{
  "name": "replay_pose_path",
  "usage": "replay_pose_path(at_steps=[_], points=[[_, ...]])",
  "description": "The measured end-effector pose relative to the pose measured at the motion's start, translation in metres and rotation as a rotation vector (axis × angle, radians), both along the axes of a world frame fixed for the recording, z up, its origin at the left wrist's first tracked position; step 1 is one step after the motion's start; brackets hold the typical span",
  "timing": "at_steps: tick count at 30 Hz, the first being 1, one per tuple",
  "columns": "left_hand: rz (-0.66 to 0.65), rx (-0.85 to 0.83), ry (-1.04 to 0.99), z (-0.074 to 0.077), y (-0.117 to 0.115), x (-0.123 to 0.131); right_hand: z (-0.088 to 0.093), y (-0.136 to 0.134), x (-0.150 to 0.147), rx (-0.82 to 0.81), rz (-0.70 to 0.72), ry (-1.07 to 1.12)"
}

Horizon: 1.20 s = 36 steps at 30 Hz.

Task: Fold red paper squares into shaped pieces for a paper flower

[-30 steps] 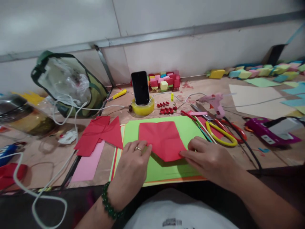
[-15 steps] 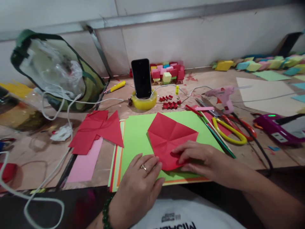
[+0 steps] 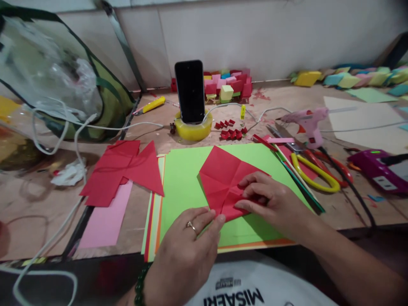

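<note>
A creased red paper sheet [image 3: 221, 174] lies partly folded on a green sheet [image 3: 185, 178] topping a stack of coloured paper. My right hand [image 3: 270, 202] lies over the red paper's right side, its fingers curled and pinching a folded flap at the lower edge. My left hand [image 3: 188, 250], with a ring and a green bead bracelet, rests flat at the stack's near edge, fingertips touching the red paper's bottom corner.
Folded red pieces [image 3: 123, 170] and a pink sheet [image 3: 105, 221] lie left of the stack. A phone [image 3: 190, 91] stands in a yellow tape roll [image 3: 193, 130]. Yellow scissors [image 3: 314, 172], a pink glue gun [image 3: 307, 121], a purple device [image 3: 378, 168], a bag [image 3: 60, 80] and cables surround it.
The red paper has been turned and drawn nearer. My right hand moved onto it and now pinches a flap. My left hand slid back toward the table's near edge. The camera tilted down.
</note>
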State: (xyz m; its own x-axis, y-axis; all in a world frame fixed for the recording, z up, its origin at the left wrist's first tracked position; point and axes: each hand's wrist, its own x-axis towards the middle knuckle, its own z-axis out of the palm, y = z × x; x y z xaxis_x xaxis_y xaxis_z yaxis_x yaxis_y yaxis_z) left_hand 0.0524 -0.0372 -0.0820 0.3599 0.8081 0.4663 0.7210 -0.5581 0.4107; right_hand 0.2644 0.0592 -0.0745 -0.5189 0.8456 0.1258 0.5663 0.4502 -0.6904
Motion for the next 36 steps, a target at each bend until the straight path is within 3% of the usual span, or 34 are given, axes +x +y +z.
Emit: replay_pose_path(at_steps=[36], points=[[-0.005, 0.03, 0.081, 0.0001, -0.0005, 0.001, -0.0034, -0.0048, 0.0001, 0.065, -0.008, -0.037]])
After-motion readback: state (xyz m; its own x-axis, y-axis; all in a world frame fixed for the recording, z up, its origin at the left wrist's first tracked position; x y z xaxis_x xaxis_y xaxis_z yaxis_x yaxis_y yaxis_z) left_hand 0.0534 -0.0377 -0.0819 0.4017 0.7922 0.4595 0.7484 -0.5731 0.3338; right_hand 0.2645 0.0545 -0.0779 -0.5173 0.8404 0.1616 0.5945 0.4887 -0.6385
